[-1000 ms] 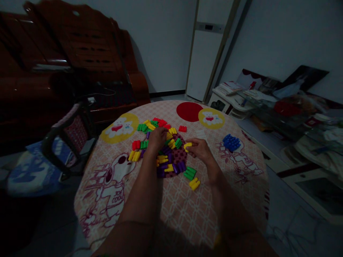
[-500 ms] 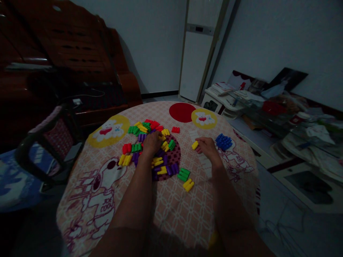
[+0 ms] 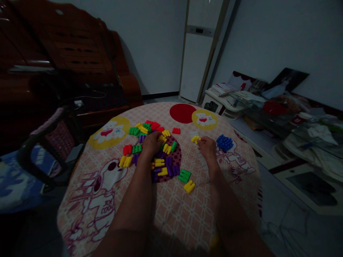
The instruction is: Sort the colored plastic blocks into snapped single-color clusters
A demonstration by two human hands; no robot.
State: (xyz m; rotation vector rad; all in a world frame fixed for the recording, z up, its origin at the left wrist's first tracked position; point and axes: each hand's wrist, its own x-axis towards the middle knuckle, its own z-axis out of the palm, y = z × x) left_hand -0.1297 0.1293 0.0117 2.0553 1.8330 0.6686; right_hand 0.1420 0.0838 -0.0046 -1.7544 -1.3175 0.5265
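Observation:
My left hand is curled down into a loose pile of plastic toy blocks. Its fingertips meet beside a yellow block, and what they grip is hidden. Red, green, yellow and purple blocks lie around it on the cloth. To the right, my right hand has its fingers closed at the near end of a yellow toy block, low over the tablecloth. A cluster of blue blocks sits just right of that hand. One red block lies apart between the hands, farther back.
The round table wears a patterned tablecloth. Nearer me lie a green block and another yellow block. A chair stands at the left, a wooden sofa behind it. A cluttered low cabinet lines the right side.
My right hand has shifted slightly away from me, and the yellow block at its fingertips has turned to show more of its length. My left hand stays nearly in place.

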